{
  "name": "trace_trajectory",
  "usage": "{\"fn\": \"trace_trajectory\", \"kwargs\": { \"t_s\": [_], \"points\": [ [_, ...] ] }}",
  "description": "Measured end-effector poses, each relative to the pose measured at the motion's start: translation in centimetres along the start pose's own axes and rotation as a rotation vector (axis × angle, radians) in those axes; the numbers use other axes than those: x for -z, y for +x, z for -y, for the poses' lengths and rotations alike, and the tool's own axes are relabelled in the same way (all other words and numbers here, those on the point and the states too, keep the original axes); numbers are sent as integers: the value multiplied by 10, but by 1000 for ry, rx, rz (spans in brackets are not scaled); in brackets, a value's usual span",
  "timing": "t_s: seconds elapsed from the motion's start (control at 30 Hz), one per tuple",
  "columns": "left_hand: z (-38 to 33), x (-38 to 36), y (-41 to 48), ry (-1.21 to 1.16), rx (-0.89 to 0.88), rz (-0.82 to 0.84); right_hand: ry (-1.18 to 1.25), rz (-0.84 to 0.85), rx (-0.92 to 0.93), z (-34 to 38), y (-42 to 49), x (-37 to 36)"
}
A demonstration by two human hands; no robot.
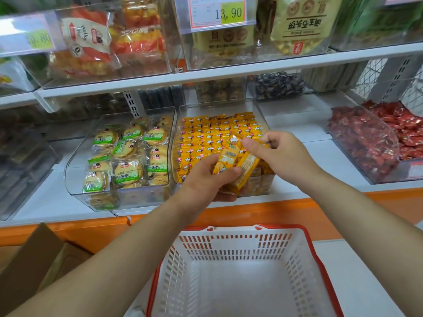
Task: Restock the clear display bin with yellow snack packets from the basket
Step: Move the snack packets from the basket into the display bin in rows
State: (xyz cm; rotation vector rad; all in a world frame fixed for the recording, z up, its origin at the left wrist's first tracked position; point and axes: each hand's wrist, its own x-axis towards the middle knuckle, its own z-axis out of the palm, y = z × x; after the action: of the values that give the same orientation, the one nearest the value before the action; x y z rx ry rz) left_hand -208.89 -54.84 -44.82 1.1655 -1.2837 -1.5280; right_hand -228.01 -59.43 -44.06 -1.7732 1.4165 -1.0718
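1. The left hand [206,179] grips a small bundle of yellow snack packets, the held packets [229,160]. Its fingers curl underneath and its thumb lies across the front.
2. The right hand [283,154] pinches the upper end of that bundle between thumb and curled fingers.
3. Both hands are over the front part of the clear display bin [259,110], which stands on the white lower shelf [304,133].
4. Inside the bin, the stocked packets [212,133] lie in neat rows, all of the same yellow kind, from the back wall towards the front.
5. The basket [240,245], white with a red rim, sits below the hands, in front of the shelf's orange edge.
6. Just beside the bin on its left, a second clear bin holds round biscuits [128,156] with green labels.
7. Well apart on the right, another bin holds red wrapped sweets [366,143].
8. A price tag [217,14] reading 13.90 hangs on the upper shelf, and a cardboard box [29,259] stands at the lower left.
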Motion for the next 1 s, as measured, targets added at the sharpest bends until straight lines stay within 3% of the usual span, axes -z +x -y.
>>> {"fn": "trace_trajectory", "kwargs": {
  "t_s": [0.17, 0.27, 0.37, 0.57, 0.77, 1.0],
  "points": [
    [1, 4, 3, -96, 35, -30, 447, 147, -122, 4, 2, 4],
    [2, 6, 3, -101, 41, -14, 654, 269, -73, 2, 0, 8],
    [3, 6, 5, -81, 24, -46, 764, 253, -77, 2, 0, 7],
    [8, 6, 8, 0, -33, -108, 391, 101, -104, 4, 0, -1],
    [9, 14, 11, 3, -13, -197, 479, 0, -118, 1, 4, 2],
    [3, 23, 15, -186, -13, -262, 621, 135, -216, 5, -1, -6]
  ]
}}
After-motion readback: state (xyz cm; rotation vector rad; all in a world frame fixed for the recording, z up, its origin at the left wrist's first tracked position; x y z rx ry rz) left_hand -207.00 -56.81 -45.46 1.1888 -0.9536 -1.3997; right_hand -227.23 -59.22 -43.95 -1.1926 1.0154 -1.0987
